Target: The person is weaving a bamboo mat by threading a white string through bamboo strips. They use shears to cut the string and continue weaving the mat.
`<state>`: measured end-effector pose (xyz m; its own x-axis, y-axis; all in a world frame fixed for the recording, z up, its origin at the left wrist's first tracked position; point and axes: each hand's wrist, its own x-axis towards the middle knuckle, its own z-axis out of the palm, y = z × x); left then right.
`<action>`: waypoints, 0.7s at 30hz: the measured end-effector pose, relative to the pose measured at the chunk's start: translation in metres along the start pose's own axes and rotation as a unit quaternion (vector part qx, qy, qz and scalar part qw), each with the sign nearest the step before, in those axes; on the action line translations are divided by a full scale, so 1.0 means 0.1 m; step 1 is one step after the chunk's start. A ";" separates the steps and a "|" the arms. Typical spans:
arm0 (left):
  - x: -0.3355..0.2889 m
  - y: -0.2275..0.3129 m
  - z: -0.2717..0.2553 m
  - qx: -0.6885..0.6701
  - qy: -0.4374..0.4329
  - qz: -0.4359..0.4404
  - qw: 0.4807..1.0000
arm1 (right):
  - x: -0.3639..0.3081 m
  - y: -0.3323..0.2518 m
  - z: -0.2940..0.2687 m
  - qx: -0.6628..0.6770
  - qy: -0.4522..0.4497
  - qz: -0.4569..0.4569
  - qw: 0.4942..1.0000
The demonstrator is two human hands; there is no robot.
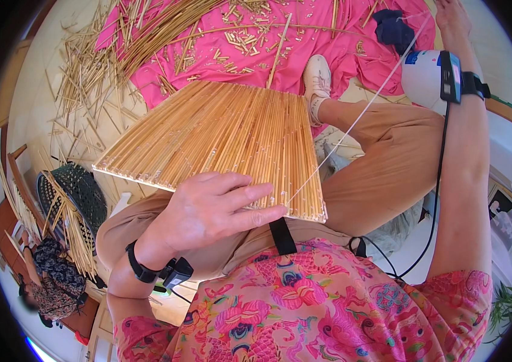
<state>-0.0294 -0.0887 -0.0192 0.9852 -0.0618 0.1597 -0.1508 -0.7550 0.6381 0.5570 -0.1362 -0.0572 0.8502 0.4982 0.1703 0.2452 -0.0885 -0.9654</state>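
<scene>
A flat mat of pale straw stalks (220, 130) lies across my lap, its stalks side by side. My left hand (214, 208) rests palm down on the mat's near edge, fingers spread and pressing it. A thin white thread (358, 114) runs taut from the mat's near right corner up to my right hand (452, 18), which is raised high at the top right and pulls the thread. Both wrists carry black strapped devices.
Loose straw stalks and cut bits lie over a pink cloth (328, 48) and the pale floor ahead. A dark woven basket (78, 190) with stalks stands at the left. A white bottle (422, 75) and a dark blue cloth (391, 27) lie at the upper right.
</scene>
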 end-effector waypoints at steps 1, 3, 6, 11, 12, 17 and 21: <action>0.01 -0.02 -0.01 -0.001 -0.002 0.006 1.000 | -0.17 -0.20 0.18 0.050 -0.044 0.026 0.997; 0.02 -0.05 0.00 -0.003 -0.002 0.012 1.000 | -0.66 -0.72 0.49 0.086 -0.155 0.068 0.982; -0.02 -0.01 0.02 0.008 0.003 -0.007 1.000 | -1.72 -1.31 1.11 -0.016 -0.363 0.022 0.931; -0.01 -0.03 -0.01 0.001 0.015 -0.004 1.000 | -2.55 -1.56 0.95 -0.123 -0.661 0.057 0.738; 0.00 -0.03 -0.02 0.000 0.013 -0.002 1.000 | -2.61 -1.52 0.89 -0.134 -0.664 0.038 0.734; 0.01 -0.02 -0.02 0.012 0.009 0.003 1.000 | -2.73 -1.49 0.80 -0.174 -0.710 0.099 0.675; 0.08 -0.01 -0.06 0.040 -0.011 0.021 0.999 | -2.81 -1.44 0.79 -0.134 -0.718 0.141 0.669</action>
<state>-0.0220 -0.0843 -0.0138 0.9797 -0.1090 0.1680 -0.1867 -0.8010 0.5688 0.2460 -0.1953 0.0181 -0.3958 0.7264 -0.5618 0.4074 -0.4094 -0.8163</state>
